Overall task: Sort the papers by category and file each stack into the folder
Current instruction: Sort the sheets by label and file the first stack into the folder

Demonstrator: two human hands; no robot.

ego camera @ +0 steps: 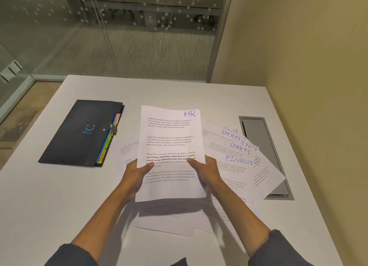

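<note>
A white sheet marked "HR" (pixel 171 138) is lifted above the table, tilted toward me. My left hand (pixel 137 176) grips its left edge, thumb on the front. My right hand (pixel 207 172) grips its right edge the same way. Under and around it lie several loose papers (pixel 239 156) fanned out to the right, with "SPORTS" and "FINANCE" written on them. More sheets (pixel 165 220) lie beneath my wrists. A dark navy expanding folder (pixel 79 132) lies shut on the left, with coloured tabs (pixel 108 144) along its right edge.
The white table (pixel 59 196) ends at a beige wall on the right and a glass partition (pixel 119 36) behind. A grey cable hatch (pixel 264 146) is set into the table at the right, partly covered by papers.
</note>
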